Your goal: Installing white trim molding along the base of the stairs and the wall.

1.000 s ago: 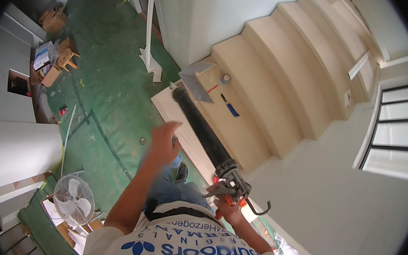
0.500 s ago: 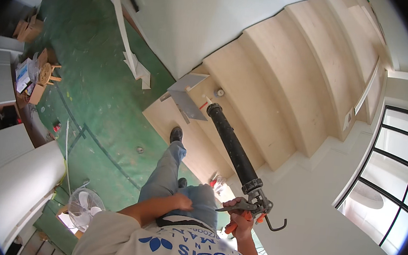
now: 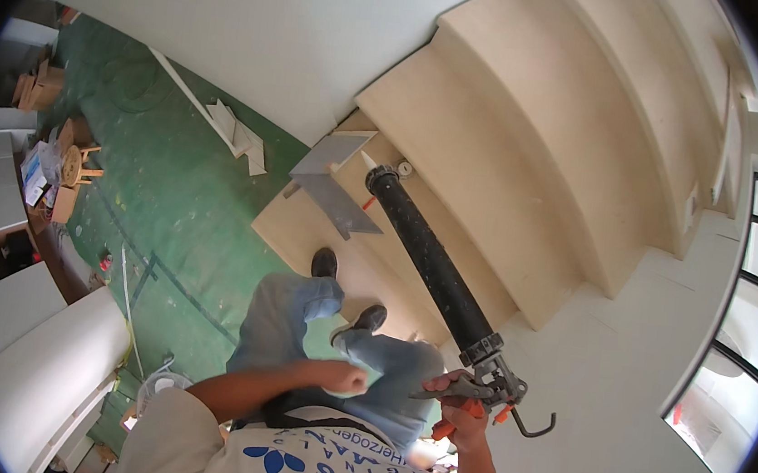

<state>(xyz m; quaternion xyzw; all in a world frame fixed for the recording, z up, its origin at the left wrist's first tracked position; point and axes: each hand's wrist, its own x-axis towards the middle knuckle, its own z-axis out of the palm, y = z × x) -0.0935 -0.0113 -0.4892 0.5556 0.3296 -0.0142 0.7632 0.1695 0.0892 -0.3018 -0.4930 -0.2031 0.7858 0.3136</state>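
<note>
My right hand [image 3: 469,413] is wrapped round the orange handle of a long black caulking gun [image 3: 430,273]. Its pale nozzle points up and left over the lower stair, and a bent metal rod sticks out at the back. Clear of the gun, my left hand [image 3: 345,377] is held in front of my thighs, curled closed, with nothing visible in it. Just beyond the nozzle a small round item [image 3: 405,169] lies on a step. Beside the nozzle, a folded grey panel [image 3: 335,198] stands on the lowest steps.
Curved beige stairs [image 3: 504,166] rise to the far right along a white wall [image 3: 584,384]. Green sheeting [image 3: 174,189] covers the floor at left, with white strips [image 3: 238,139], a wooden stool [image 3: 74,166], cardboard boxes [image 3: 39,87] and a fan [image 3: 166,382]. A black-framed window is at right.
I have stepped forward; both shoes now show at the lowest step. The caulking gun stays in my right hand. My left hand has lifted off my thigh area slightly.
</note>
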